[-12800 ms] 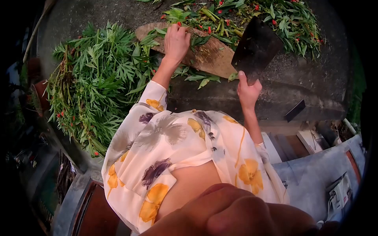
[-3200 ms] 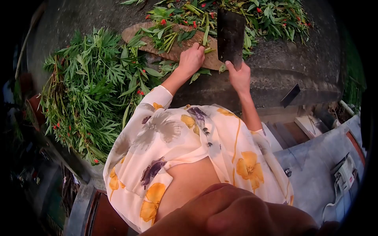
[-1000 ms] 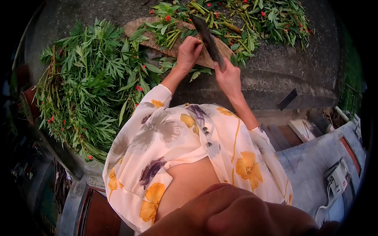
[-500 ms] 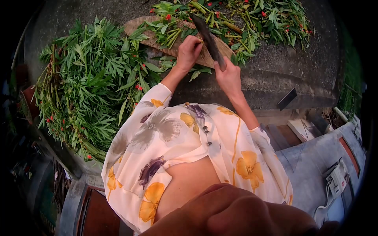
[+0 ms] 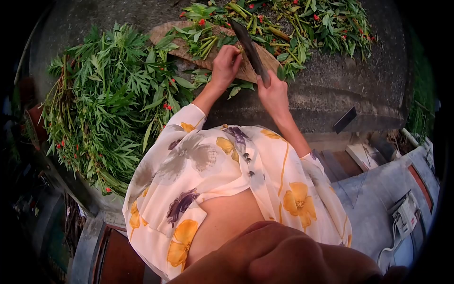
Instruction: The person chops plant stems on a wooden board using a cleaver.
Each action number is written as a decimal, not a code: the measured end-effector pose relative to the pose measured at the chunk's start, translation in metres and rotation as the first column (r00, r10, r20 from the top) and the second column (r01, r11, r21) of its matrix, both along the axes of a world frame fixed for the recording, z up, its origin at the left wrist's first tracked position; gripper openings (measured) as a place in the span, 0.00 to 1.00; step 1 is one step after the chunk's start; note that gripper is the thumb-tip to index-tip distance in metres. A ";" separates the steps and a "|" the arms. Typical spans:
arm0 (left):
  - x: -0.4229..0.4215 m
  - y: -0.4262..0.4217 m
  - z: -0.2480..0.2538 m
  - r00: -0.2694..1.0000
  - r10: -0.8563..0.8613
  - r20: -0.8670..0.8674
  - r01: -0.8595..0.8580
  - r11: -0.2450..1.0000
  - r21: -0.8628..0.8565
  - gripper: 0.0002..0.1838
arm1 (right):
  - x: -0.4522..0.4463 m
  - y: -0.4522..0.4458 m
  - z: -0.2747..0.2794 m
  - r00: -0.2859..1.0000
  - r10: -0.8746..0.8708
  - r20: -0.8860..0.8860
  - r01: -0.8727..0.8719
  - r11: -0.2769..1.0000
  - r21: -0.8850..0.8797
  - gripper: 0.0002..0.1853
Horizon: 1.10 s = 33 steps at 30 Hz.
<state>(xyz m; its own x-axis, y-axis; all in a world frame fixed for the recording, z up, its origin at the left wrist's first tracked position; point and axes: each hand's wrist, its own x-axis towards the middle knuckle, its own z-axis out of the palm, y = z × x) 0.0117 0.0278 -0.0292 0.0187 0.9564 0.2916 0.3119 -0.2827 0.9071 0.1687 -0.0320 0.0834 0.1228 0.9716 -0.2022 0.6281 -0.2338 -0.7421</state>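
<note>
My right hand (image 5: 274, 93) is closed around the handle of a dark, long-bladed knife (image 5: 249, 48), whose blade points away from me over a wooden cutting board (image 5: 267, 57). Left of the blade, my left hand (image 5: 226, 62) is pinched closed over the board's near edge. A small bit shows at its fingertips, too small to name. Cut green stems (image 5: 206, 47) and leaves with red flowers lie on the board just beyond my left hand.
A large heap of leafy green plants (image 5: 113, 94) lies to the left. More cut stems and leaves (image 5: 326, 28) spread beyond the board on the rough dark surface (image 5: 359, 80). A dark flat object (image 5: 344, 119) sits at the near edge on the right.
Both hands and the knife have shifted only very slightly toward me. The grip on the knife is the same, and the plants look unchanged.
</note>
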 end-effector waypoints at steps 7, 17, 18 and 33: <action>-0.006 -0.007 -0.003 0.999 -0.001 -0.039 -0.001 0.999 -0.042 0.10 | -0.003 0.000 -0.009 0.999 0.032 0.013 -0.030 0.995 -0.096 0.08; -0.003 -0.008 0.006 0.994 0.005 -0.110 -0.006 1.000 -0.005 0.08 | 0.003 0.004 -0.016 0.999 0.042 0.029 -0.037 0.987 -0.154 0.11; -0.003 -0.007 0.006 0.993 0.005 -0.116 -0.006 1.000 -0.008 0.08 | 0.003 0.004 -0.015 0.999 0.031 0.010 -0.029 0.987 -0.155 0.11; -0.010 -0.002 0.005 0.990 0.026 -0.140 -0.035 0.997 -0.068 0.06 | 0.003 0.006 -0.030 0.999 0.041 -0.025 -0.044 0.986 -0.159 0.12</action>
<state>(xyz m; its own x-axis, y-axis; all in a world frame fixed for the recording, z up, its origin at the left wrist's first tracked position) 0.0019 0.0261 -0.0242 0.0248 0.9751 0.2203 0.4438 -0.2082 0.8716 0.1720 -0.0259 0.0537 0.0758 0.9309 -0.3574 0.6247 -0.3238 -0.7106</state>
